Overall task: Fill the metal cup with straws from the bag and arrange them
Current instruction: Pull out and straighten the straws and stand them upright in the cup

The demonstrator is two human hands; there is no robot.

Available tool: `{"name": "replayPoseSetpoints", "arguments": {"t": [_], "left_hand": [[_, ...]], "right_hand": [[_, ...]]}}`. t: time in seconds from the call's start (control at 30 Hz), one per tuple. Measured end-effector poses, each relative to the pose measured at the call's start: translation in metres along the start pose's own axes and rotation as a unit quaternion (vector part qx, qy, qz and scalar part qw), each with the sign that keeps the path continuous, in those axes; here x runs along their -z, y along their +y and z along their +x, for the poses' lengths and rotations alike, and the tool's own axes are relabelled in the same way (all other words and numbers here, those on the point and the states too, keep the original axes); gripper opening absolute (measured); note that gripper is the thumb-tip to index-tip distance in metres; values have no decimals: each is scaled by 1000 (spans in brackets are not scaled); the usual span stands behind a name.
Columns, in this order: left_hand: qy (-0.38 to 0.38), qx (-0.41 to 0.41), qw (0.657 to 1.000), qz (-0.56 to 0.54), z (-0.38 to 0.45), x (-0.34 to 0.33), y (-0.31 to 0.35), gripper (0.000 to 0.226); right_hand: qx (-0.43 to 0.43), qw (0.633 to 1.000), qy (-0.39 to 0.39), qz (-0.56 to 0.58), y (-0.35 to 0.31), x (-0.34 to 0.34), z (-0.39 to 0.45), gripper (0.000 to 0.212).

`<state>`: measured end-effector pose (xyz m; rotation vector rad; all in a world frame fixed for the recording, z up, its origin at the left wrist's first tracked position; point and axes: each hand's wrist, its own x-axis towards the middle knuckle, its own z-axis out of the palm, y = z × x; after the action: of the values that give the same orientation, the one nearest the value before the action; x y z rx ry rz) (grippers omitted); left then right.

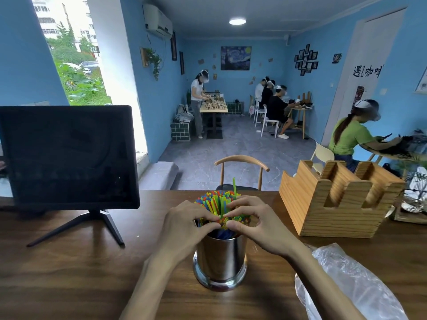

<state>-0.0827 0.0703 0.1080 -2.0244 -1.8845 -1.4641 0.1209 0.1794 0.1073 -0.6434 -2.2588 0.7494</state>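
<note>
Hands, our left [184, 224] and right [256, 221], each grip the straws [217, 202] in the metal cup [220, 259] at lower centre.

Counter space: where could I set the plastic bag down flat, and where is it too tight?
Bare wood lies between the monitor stand and the metal cup, and along the near edge left of the left hand. The right side is crowded: the wooden holder, the plastic bag and the right hand leave only a narrow strip.
</note>
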Motion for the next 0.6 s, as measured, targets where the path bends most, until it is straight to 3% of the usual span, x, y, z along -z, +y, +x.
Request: {"name": "replayPoseSetpoints", "arguments": {"t": [0.2,0.3,0.4,0.5,0.6], "left_hand": [[47,-11,998,36,-8,-6,1,17],[58,-6,998,39,-14,-7,2,19],[71,22,997,12,-7,-12,-3,38],[12,66,997,-32,0,-25,-10,55],[8,67,997,-31,-7,-37,-15,57]], "right_hand": [[-14,999,27,11,2,-7,-2,15],[6,996,89,4,1,-11,-4,23],[11,985,168,25,-6,-9,6,38],[-5,996,81,-47,-8,-3,26,61],[-20,991,24,-130,1,-7,32,59]]}}
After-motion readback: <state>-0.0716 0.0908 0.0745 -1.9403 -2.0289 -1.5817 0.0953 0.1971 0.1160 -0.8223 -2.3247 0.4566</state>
